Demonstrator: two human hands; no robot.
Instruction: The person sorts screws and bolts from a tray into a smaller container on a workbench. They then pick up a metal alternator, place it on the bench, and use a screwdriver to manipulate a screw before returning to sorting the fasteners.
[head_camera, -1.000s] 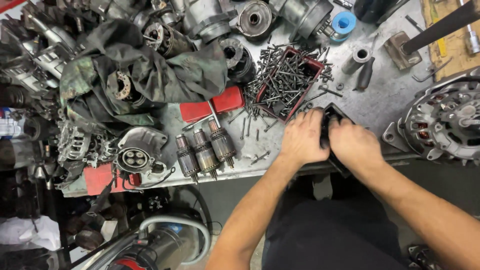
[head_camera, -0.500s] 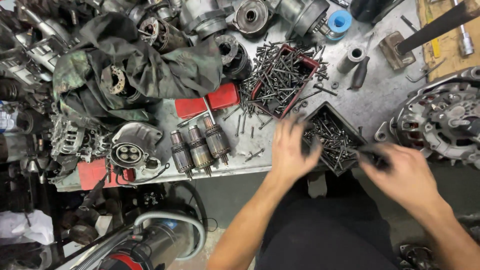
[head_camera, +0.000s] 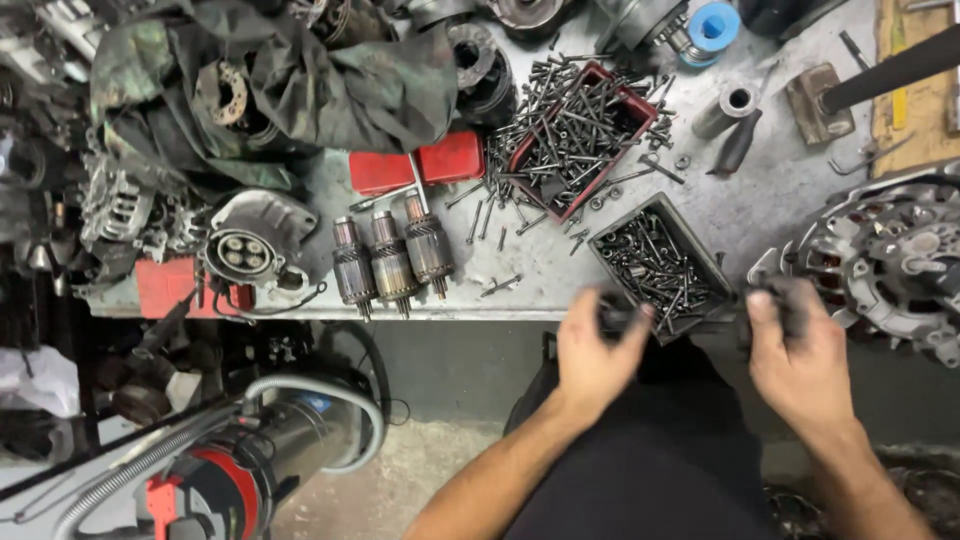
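Taking the dark tray of screws (head_camera: 660, 268) at the bench (head_camera: 780, 200) edge as our landmark, we read the scene leftward first: well to its left stood three copper-wound armatures (head_camera: 392, 258) side by side, with a round motor housing (head_camera: 248, 245) further left again, and just up-left of the tray sat the red tray (head_camera: 575, 135) heaped with long bolts. Our left hand (head_camera: 592, 352) hovered at the tray's near-left corner, fingers curled toward a small dark piece, though motion blur kept us from telling whether that grip was closed on it or merely touching. Our right hand (head_camera: 800, 352) sat just beside the tray's near-right corner, its grip clamped on a dark blurred part (head_camera: 782, 300). Right of that lay the finned alternator housing (head_camera: 890, 255). We judged that the handling would go best with both wrists kept low over the bench edge, so that nothing dropped into the lap, and with the tray left square and unbumped.
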